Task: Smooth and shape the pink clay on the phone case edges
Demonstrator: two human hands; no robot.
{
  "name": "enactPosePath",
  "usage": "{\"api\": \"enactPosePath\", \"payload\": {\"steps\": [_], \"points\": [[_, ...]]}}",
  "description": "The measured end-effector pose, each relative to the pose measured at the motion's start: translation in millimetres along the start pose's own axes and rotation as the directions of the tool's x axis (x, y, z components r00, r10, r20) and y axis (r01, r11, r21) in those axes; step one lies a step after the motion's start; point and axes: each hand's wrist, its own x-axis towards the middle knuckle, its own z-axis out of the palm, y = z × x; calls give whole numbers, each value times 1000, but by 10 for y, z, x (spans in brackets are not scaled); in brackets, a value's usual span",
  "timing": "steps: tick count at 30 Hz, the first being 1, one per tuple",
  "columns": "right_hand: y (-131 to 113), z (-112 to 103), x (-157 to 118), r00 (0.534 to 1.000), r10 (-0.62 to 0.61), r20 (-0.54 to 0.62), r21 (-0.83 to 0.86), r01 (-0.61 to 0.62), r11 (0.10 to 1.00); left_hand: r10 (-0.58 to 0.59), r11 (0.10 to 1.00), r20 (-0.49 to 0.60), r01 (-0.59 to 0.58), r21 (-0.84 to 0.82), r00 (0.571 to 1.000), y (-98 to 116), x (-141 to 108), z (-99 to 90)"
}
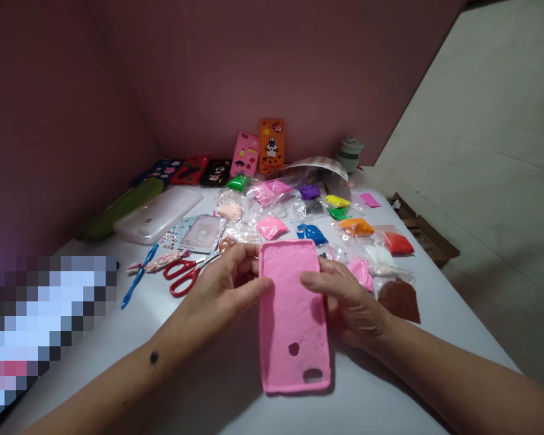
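Observation:
A pink phone case with an uneven, clay-like surface is held between my two hands above the white table. Its camera cutout and a small round hole lie toward me. My left hand grips the upper left edge, thumb on the face and fingers curled behind. On the opposite edge, my right hand pinches the case with its thumb on the face; its other fingers are partly hidden. Red-handled scissors lie beside my left wrist. Packets of coloured clay, among them a blue one, spread out beyond the case.
Finished-looking decorated cases, one orange, stand or lie along the back wall. A clear case, a blue modelling tool and a brown clay packet rest on the table. A grey-green cup stands at the back right.

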Motion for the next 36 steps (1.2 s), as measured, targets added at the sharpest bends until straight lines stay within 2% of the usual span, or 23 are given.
{"api": "enactPosePath", "payload": {"steps": [4, 8, 12, 15, 18, 22, 29, 34, 36], "points": [[53, -9, -15, 992, 77, -101, -5, -78, 997, -3, 997, 20, 1, 83, 1000, -18, -19, -12], [97, 7, -5, 986, 65, -154, 27, -61, 998, 17, 992, -58, -9, 125, 998, -22, -32, -44], [83, 30, -3, 986, 61, -155, 33, -56, 998, 65, 988, -136, -44, 151, 989, -4, -44, -72], [69, 37, -2, 992, 57, -109, 47, -52, 998, 59, 988, -168, -34, 149, 984, 5, -39, -86], [71, 25, 0, 994, 66, -87, 61, -61, 996, 22, 998, -141, -14, 57, 990, 10, -27, -91], [88, -4, 10, 990, 70, -120, 82, -61, 995, -53, 997, -79, 48, -67, 995, 13, -21, -93], [92, 1, 25, 987, 74, -143, 84, -63, 994, -172, 938, 14, 168, -304, 985, -13, 13, -73], [82, 8, 19, 987, 83, -140, 74, -74, 995, -168, 933, 36, 170, -316, 985, -41, 26, -83], [79, 1, 22, 989, 66, -133, 84, -55, 995, -159, 956, 10, 157, -249, 987, -39, 17, -91]]}}
